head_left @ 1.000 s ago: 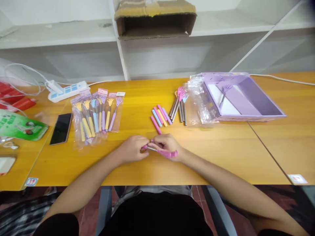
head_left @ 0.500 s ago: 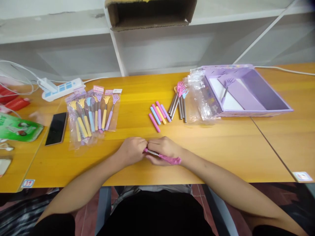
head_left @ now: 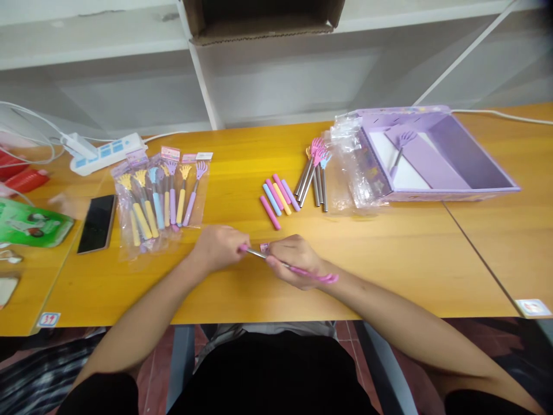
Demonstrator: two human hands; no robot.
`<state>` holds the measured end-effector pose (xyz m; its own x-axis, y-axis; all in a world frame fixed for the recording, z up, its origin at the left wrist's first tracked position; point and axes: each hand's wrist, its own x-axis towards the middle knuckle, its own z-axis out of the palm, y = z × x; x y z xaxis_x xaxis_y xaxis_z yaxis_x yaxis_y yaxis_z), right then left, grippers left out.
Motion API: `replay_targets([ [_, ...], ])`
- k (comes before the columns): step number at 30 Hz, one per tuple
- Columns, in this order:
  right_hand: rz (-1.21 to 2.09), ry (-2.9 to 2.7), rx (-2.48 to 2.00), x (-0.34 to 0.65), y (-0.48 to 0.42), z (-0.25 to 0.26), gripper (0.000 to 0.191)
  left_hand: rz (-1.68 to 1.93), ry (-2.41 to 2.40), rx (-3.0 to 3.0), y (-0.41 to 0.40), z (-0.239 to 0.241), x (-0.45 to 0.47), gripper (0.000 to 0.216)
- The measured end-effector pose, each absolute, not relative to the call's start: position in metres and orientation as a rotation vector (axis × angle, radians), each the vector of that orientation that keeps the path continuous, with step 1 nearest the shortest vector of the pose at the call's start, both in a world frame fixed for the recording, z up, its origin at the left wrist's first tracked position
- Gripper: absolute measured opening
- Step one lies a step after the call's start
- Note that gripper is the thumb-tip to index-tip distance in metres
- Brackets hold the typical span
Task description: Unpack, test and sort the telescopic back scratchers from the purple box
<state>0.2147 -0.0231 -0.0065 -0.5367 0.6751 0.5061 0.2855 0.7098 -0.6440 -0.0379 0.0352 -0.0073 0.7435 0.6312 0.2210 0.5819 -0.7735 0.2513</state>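
A pink back scratcher (head_left: pixel 311 273) with a metal shaft lies aslant between my hands above the front of the table. My left hand (head_left: pixel 221 248) is closed around its pink handle, most of which is hidden in the fist. Closed on the metal shaft is my right hand (head_left: pixel 296 256), with the pink claw pointing right past the wrist. A small printed label (head_left: pixel 264 247) shows beside the right fingers; whether they hold it I cannot tell. Beyond my hands lie several loose coloured handles (head_left: pixel 270 212) and a bunch of metal-shafted scratcher heads (head_left: pixel 317 173).
Bagged back scratchers (head_left: pixel 162 199) lie at left, beside a phone (head_left: pixel 97 223) and a power strip (head_left: pixel 108 153). At right, a purple box (head_left: pixel 488 167) holds one scratcher, with clear plastic bags (head_left: pixel 352 173) against it. A cardboard box (head_left: pixel 263 37) sits on the shelf above.
My hands have moved apart, the left one leftward. More of the scratcher's metal shaft shows between them, and the claw has shifted right. The small label has come into view.
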Motion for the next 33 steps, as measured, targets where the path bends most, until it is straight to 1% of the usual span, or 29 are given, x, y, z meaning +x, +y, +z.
replay_targets([
  [2,0.663,-2.045,-0.716,0.228,-0.024,-0.005,0.043,0.493,1.183,2.779,0.052,-0.001,-0.054,0.025],
  [4,0.665,-1.943,-0.712,0.243,-0.024,-0.003,0.046,0.56,1.462,2.715,0.068,0.006,-0.069,0.036],
  [6,0.603,-1.792,-0.744,0.259,-0.018,-0.002,0.05,0.653,1.664,2.597,0.079,0.01,-0.077,0.042],
  [7,0.553,-1.704,-0.795,0.265,-0.013,-0.001,0.051,0.709,1.726,2.527,0.081,0.011,-0.078,0.041],
  [9,0.465,-1.507,-0.938,0.276,0.0,0.0,0.053,0.826,1.771,2.376,0.081,0.01,-0.074,0.029],
  [11,0.444,-1.339,-1.085,0.285,0.015,0.001,0.052,0.9,1.693,2.268,0.077,0.005,-0.067,0.005],
  [13,0.457,-1.227,-1.193,0.294,0.029,0.001,0.05,0.944,1.566,2.178,0.074,-0.004,-0.059,0.039],
  [15,0.447,-1.177,-1.269,0.303,0.04,0.0,0.046,0.971,1.45,2.048,0.075,-0.016,-0.055,0.065],
  [16,0.439,-1.167,-1.303,0.308,0.045,-0.001,0.044,0.976,1.403,1.971,0.076,-0.021,-0.054,0.073],
  [18,0.432,-1.165,-1.376,0.318,0.052,-0.003,0.039,0.97,1.325,1.851,0.078,-0.03,-0.055,0.08],
  [22,0.462,-1.222,-1.535,0.33,0.062,-0.01,0.024,0.917,1.222,1.846,0.078,-0.033,-0.059,0.077],
  [24,0.463,-1.279,-1.605,0.33,0.065,-0.014,0.022,0.889,1.211,1.911,0.075,-0.029,-0.059,0.073],
  [29,0.336,-1.553,-1.677,0.327,0.069,-0.025,0.033,0.788,1.174,2.159,0.067,-0.013,-0.054,0.054],
  [33,0.186,-1.737,-1.708,0.327,0.073,-0.034,0.036,0.611,1.102,2.316,0.061,-0.004,-0.05,0.041],
])
